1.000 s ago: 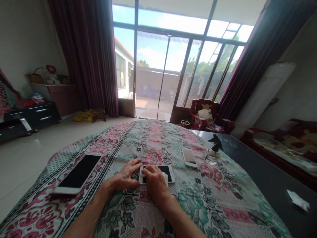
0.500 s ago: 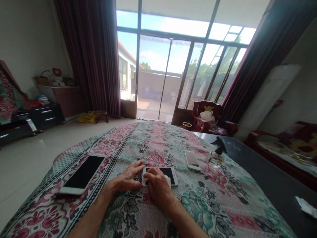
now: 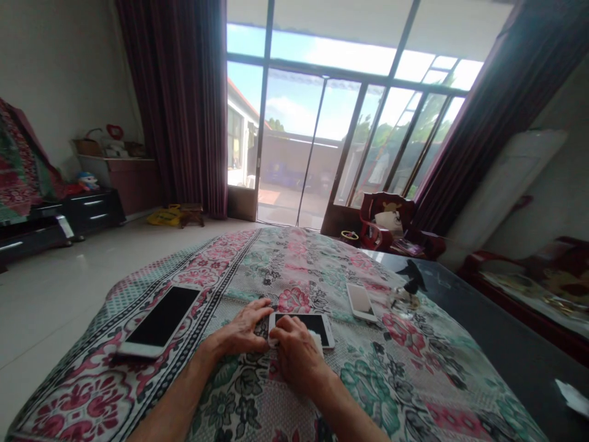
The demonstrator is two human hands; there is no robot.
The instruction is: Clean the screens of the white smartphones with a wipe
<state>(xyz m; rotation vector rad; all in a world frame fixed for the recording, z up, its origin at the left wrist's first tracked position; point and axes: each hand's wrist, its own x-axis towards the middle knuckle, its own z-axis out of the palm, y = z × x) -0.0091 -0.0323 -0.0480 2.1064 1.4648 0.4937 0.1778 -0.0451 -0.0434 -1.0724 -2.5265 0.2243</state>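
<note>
A white phone [image 3: 319,324] lies screen up and crosswise on the flowered cloth in front of me. My right hand [image 3: 298,356] presses down over its left half, fingers curled on a crumpled white tissue [image 3: 317,339] that pokes out by the knuckles. At the phone's left edge rests my left hand [image 3: 243,328], its thumb and fingers spread apart. Further left lies a larger white phone [image 3: 163,322] with a dark screen. A smaller white phone [image 3: 361,301] is beyond my right hand. Beside that one stands a clear spray bottle [image 3: 405,299] with a black nozzle.
The patterned cloth [image 3: 257,393] covers much of the dark table [image 3: 460,307], whose bare surface shows on the right. A white paper [image 3: 573,396] lies at the far right edge. Behind the table are a red wooden chair [image 3: 386,221] and glass doors [image 3: 304,153].
The whole view has shifted and tilted slightly. My right hand's fingertips sit a little nearer the phone's left end; my left hand keeps its place beside the phone.
</note>
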